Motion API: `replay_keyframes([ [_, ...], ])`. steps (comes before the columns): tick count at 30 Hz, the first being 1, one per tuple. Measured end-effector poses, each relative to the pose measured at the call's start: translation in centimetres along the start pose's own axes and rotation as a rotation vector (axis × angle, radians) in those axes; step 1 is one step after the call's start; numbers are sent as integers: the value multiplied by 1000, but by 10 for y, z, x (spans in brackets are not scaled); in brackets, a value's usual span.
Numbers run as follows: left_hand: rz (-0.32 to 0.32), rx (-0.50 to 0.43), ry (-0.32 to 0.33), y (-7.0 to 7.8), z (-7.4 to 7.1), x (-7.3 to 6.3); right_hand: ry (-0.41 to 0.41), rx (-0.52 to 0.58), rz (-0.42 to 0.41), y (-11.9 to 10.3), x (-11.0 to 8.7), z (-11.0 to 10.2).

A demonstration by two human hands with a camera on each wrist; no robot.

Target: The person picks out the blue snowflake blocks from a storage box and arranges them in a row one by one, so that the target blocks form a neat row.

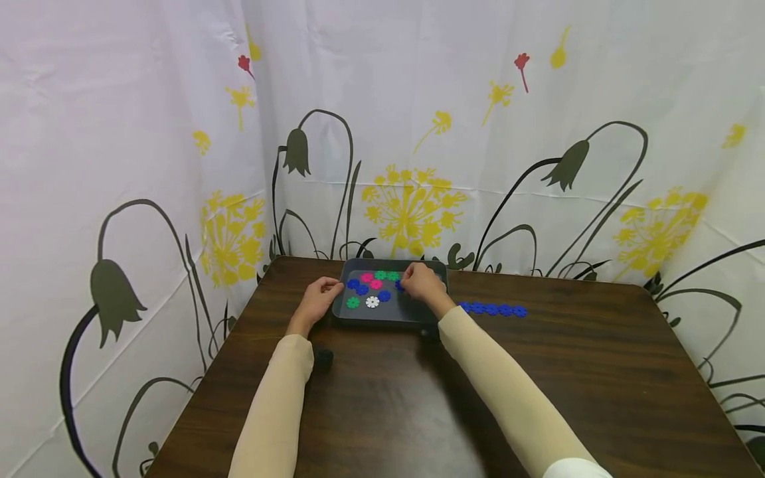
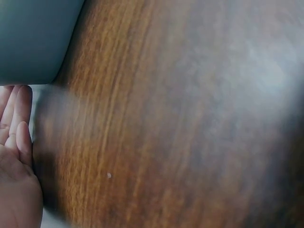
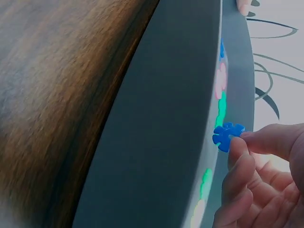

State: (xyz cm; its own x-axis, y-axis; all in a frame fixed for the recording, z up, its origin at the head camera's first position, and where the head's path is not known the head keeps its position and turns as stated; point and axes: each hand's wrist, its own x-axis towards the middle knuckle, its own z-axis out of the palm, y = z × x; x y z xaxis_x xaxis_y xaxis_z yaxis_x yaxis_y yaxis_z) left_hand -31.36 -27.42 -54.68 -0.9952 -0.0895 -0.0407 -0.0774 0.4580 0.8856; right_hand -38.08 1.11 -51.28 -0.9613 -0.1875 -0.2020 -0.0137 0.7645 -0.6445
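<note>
Pinched between thumb and forefinger, a blue flower-shaped piece [image 3: 228,137] is in the right hand [image 1: 423,282], held over the right part of a dark gray tray [image 1: 382,323]. The left hand [image 1: 318,300] is at the tray's left side, its fingers fairly straight and touching the edge, with the palm partly visible in the left wrist view.

Inside the tray lie loose pieces of the same kind: two pink pieces [image 1: 375,284] close together, green pieces [image 1: 380,275] near the far side, several blue pieces [image 1: 362,290], and, toward the near side, a white piece [image 1: 372,302] with another green one to its left.

On the brown wooden table [image 1: 370,398], just right of the tray, a row of blue pieces [image 1: 491,309] runs sideways, its near end partly hidden by the right forearm. Behind the table hangs a white curtain [image 1: 478,40] printed with flowers.
</note>
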Motion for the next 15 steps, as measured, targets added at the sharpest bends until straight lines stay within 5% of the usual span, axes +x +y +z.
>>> replay_keyframes([
  [15,-23,-13,-3,-2,2,2,80,3,-71,8,-34,-21],
])
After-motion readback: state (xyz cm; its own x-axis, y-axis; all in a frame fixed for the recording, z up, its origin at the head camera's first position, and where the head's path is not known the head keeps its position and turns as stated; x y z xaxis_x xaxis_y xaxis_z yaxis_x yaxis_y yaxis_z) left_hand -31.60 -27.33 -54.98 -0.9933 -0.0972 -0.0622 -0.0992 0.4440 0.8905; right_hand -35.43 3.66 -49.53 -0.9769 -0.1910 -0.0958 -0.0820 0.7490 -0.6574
